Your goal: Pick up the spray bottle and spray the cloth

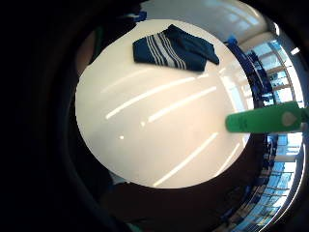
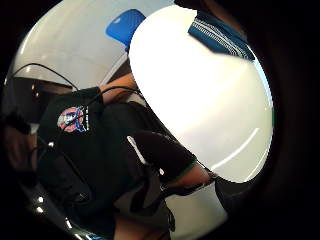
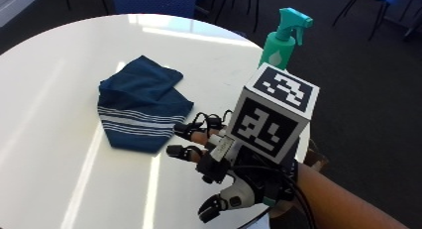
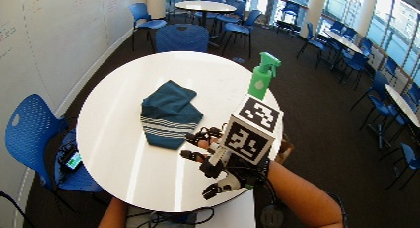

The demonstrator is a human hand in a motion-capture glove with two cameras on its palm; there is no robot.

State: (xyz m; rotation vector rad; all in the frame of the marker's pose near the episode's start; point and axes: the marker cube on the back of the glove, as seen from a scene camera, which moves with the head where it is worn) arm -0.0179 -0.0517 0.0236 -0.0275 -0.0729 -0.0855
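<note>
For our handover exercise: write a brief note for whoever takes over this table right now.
Hand: above the table's near edge, fingers relaxed, holding nothing.
Bottle: upright at the far right edge of the table, beyond the hand, untouched.
Cloth: folded on the table, left of the hand.
Done: nothing yet.
Left: grip the bottle, lift it, spray the cloth.

Your right hand (image 3: 221, 154) hangs over the near right part of the table (image 3: 59, 154), touching nothing. The cloth (image 3: 141, 110) lies folded on the table just left of and beyond your fingers (image 3: 188, 132). The bottle (image 3: 285, 38) stands upright at the table's right edge, beyond your hand and well right of the cloth.
</note>
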